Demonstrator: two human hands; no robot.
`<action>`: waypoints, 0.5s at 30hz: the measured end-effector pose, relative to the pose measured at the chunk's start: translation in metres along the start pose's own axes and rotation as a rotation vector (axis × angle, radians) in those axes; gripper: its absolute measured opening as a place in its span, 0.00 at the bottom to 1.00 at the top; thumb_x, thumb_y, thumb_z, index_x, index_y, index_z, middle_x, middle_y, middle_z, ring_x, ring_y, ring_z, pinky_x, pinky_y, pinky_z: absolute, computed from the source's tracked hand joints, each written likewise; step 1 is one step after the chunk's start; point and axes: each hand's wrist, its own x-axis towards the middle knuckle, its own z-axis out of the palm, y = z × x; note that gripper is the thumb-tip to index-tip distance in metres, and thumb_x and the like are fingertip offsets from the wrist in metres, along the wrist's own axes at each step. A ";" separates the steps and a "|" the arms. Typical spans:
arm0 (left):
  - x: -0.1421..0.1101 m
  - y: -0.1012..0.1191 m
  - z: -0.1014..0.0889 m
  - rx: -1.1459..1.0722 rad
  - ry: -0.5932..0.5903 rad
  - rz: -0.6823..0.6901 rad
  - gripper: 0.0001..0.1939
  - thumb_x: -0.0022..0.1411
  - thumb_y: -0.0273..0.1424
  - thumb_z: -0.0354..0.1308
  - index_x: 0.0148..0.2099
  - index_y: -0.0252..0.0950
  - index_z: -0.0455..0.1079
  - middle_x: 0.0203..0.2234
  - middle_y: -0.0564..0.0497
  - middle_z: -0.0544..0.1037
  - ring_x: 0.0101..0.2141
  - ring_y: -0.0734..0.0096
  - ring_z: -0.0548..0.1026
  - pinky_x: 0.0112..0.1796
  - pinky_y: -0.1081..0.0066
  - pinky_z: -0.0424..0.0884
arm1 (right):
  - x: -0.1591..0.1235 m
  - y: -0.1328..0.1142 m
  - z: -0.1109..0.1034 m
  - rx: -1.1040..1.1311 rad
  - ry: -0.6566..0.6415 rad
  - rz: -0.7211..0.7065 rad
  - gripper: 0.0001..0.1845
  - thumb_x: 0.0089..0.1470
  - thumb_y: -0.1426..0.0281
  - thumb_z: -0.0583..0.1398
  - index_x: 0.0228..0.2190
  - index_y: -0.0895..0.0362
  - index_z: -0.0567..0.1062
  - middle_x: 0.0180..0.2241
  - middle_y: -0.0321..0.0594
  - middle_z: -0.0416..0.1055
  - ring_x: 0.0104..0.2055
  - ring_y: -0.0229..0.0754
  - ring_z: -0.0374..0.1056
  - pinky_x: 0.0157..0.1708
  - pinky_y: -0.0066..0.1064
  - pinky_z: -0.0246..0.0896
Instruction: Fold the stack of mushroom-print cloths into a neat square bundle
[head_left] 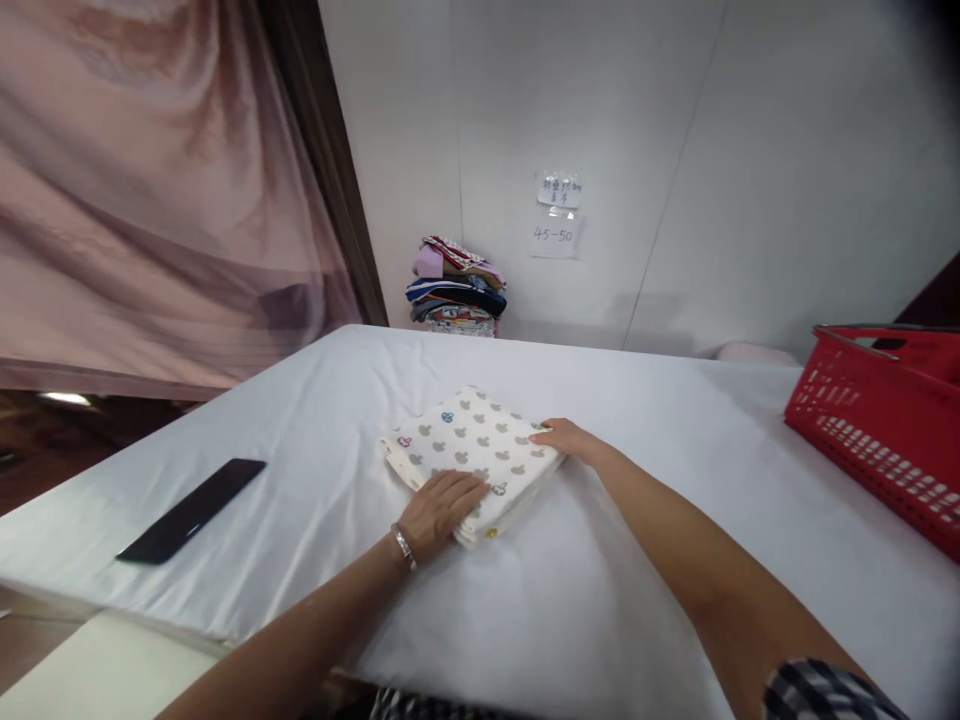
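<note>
1. Nearest, a checked sleeve (pixel 817 692) shows at the bottom right, and both bare forearms reach in over the near side of the white-covered desk (pixel 637 400).
2. The left hand (pixel 442 512), with a bracelet (pixel 403 546) at its wrist, lies flat and open on the cloth's near left edge, covering part of it.
3. The right hand (pixel 566 438) has its fingers on the cloth's right corner; whether it grips there cannot be told.
4. The cloth (pixel 469 435) lies on the desk between the hands, turned so that one corner points towards the person. It is cream-white, folded into a flat pad, with layers showing along its left and near edges. Rows of small grey shapes cover it, a few picked out in blue, red, green and yellow.
5. Left of the cloth, well apart, a black slab (pixel 191 510) like a phone lies on the desk.
6. On the right, also apart, stands a red basket (pixel 862 385) with holes in its side, cut off by the picture's edge.
7. Beyond the desk's far edge, a pile of folded fabrics (pixel 457 290) rises by the pale wall (pixel 585 90); what carries it is hidden.
8. Two paper notes (pixel 553 236) hang there, the lower reading "45-50"; a pink curtain (pixel 150 200) drapes at left.
</note>
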 end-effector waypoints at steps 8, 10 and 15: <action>0.046 -0.037 0.042 -0.037 -0.049 0.002 0.19 0.62 0.24 0.47 0.54 0.37 0.64 0.49 0.48 0.72 0.54 0.65 0.63 0.57 0.56 0.53 | -0.033 0.037 -0.029 0.123 0.193 0.186 0.21 0.42 0.58 0.60 0.35 0.58 0.76 0.34 0.42 0.75 0.35 0.44 0.69 0.32 0.30 0.60; 0.058 -0.041 0.051 -0.074 -0.073 -0.021 0.19 0.60 0.25 0.49 0.54 0.37 0.64 0.49 0.48 0.72 0.55 0.63 0.62 0.57 0.55 0.52 | -0.040 0.049 -0.031 0.095 0.225 0.226 0.20 0.41 0.58 0.60 0.33 0.58 0.77 0.32 0.43 0.75 0.33 0.45 0.69 0.31 0.30 0.60; 0.056 -0.039 0.047 -0.102 -0.120 -0.063 0.22 0.59 0.22 0.48 0.56 0.36 0.61 0.53 0.48 0.68 0.58 0.63 0.57 0.57 0.54 0.49 | -0.049 0.055 -0.028 0.066 0.274 0.209 0.18 0.43 0.56 0.58 0.31 0.56 0.77 0.29 0.41 0.74 0.33 0.45 0.68 0.32 0.31 0.59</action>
